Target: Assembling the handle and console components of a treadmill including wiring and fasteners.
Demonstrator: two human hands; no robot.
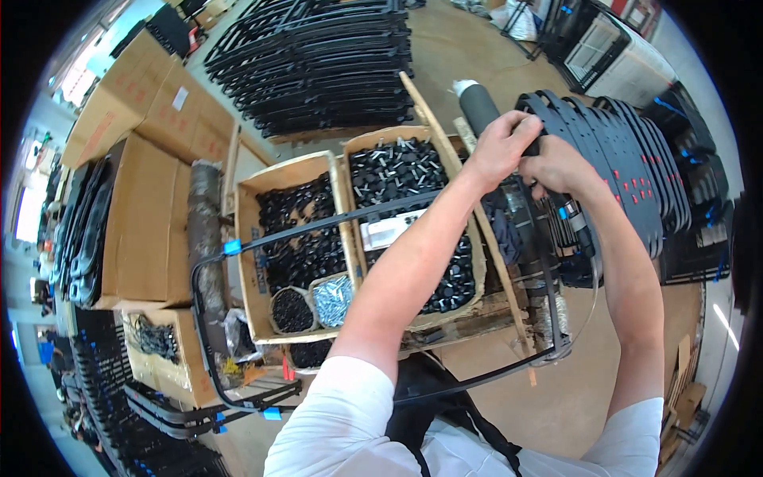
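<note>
A black tubular metal frame (208, 338) with rounded corners lies across the work stand in front of me, with blue tape pieces on it. Both my hands meet near its far right corner. My left hand (502, 145) is closed, thumb and fingers bent round something dark that they mostly hide. Beside it, my right hand (556, 165) is curled shut, and what it grips is also hidden. Just beyond them a dark padded roll (479, 107) sticks out. Below my right hand hangs a tool (579, 226) with a blue part and a thin hose.
Left of my arms, a cardboard box (246, 262) holds black fittings and small tubs, one with silvery screws (332, 300). Another box (347, 151) holds bolts and black knobs. Stacked black frames (310, 71) stand beyond; curved black panels (612, 167) stand at right. Large cartons (151, 222) stand left.
</note>
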